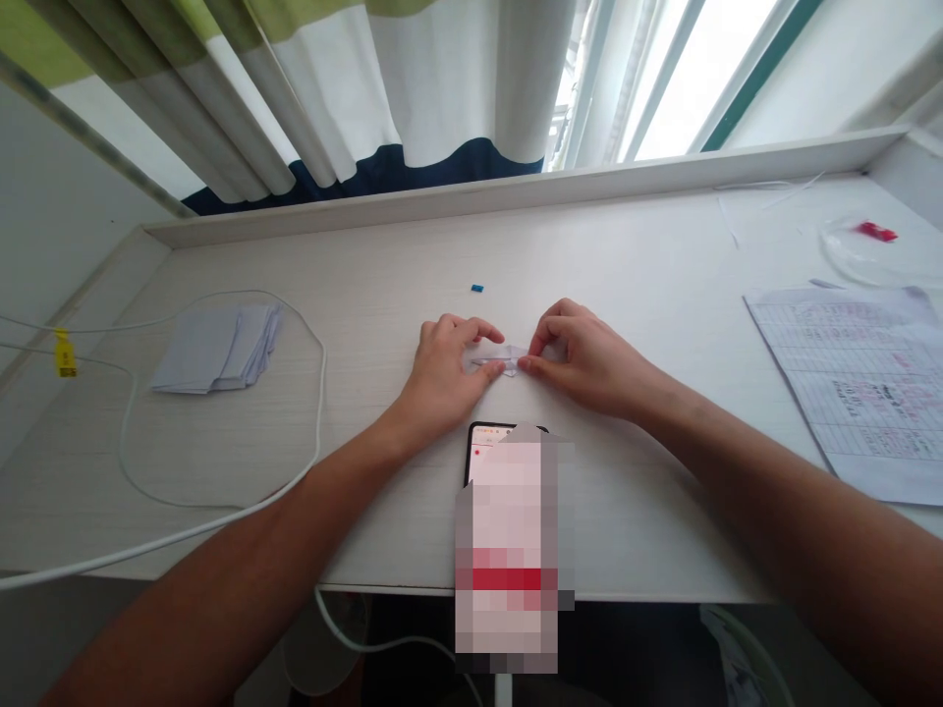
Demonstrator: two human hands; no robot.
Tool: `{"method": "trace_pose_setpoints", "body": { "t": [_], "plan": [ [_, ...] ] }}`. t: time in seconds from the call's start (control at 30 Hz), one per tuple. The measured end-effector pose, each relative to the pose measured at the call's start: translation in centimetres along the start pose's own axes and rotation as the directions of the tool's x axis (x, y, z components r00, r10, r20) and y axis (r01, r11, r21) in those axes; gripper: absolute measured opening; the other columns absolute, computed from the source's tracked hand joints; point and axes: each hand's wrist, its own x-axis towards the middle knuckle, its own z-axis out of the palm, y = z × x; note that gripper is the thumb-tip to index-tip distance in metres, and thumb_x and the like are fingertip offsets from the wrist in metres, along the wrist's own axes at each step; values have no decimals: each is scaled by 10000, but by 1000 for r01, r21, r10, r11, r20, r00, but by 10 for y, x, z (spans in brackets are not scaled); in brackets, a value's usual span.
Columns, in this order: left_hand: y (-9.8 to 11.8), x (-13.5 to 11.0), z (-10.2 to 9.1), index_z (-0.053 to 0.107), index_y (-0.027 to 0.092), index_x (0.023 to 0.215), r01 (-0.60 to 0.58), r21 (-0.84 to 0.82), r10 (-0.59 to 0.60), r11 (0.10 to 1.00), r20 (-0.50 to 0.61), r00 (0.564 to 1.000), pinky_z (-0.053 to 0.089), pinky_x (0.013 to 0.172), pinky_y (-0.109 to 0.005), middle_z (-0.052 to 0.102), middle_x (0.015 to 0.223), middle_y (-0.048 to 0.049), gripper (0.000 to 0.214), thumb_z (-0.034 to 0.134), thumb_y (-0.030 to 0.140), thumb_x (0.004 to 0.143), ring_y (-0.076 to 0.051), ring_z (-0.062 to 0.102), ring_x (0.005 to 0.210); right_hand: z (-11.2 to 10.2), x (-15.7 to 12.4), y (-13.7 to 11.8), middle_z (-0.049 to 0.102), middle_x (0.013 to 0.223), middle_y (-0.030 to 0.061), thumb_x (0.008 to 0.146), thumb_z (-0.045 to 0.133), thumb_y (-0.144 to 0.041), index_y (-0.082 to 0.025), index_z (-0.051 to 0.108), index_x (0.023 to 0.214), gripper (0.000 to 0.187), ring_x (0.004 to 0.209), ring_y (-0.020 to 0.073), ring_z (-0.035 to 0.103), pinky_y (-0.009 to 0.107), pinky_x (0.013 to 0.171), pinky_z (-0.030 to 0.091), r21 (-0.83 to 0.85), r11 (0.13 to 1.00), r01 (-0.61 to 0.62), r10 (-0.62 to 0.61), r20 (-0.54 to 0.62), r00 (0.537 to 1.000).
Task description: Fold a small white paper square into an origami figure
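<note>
A small folded piece of white paper [510, 355] lies on the desk between my two hands. My left hand [449, 371] holds down its left end, the thumb pressed on the near edge while the index finger arches above, apart from the thumb. At the paper's right end, my right hand [582, 358] pinches it between thumb and fingers. Just beyond the hands is a tiny blue object [477, 289], too small to name. Below them lies a phone [505, 429], its screen mostly blurred out.
A stack of white paper slips [213, 349] lies at left, inside a looping white cable [322, 383] with a yellow tag [65, 353]. Written sheets [869, 393] are at right, near clear plastic with a red piece [876, 232]. A raised ledge [457, 201] borders the desk's back, below a curtain [457, 79].
</note>
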Motion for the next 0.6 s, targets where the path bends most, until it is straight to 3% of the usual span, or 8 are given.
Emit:
{"method": "trace_pose_setpoints", "body": {
  "t": [0.1,0.33,0.47,0.6],
  "plan": [
    [0,2,0,719,285,1112,50,-6,-50,999,-10,999,469,1026,-447,598,1098,-59,273,760,195,858,-272,502,1136,-1,2,0,635,1049,97,841,752,-328,-215,678,785,145,953,268,623,438,853,525,16,1000,-13,13,-20,1000],
    [-1,8,2,733,266,1047,56,-1,-56,998,-11,998,475,1015,-467,641,1080,-59,190,712,196,872,-280,515,1106,-2,3,1,637,1037,92,829,744,-273,-215,727,859,68,896,246,625,422,832,537,9,999,-31,31,-8,999],
    [-2,7,2,738,255,1129,4,2,-4,1000,19,1000,455,1064,-483,651,1169,-71,237,697,211,900,-289,513,1172,-1,2,5,642,1121,117,870,728,-279,-220,766,1091,233,1019,287,632,468,917,542,-26,999,20,-20,-15,1000],
    [-7,5,1,744,270,1150,-105,61,102,993,47,994,430,1102,-500,633,1201,-67,224,662,245,943,-286,514,1195,-2,0,7,657,1154,121,922,685,-283,-235,789,1105,216,1138,326,599,517,1022,495,-95,987,127,-126,13,992]
  ]
}}
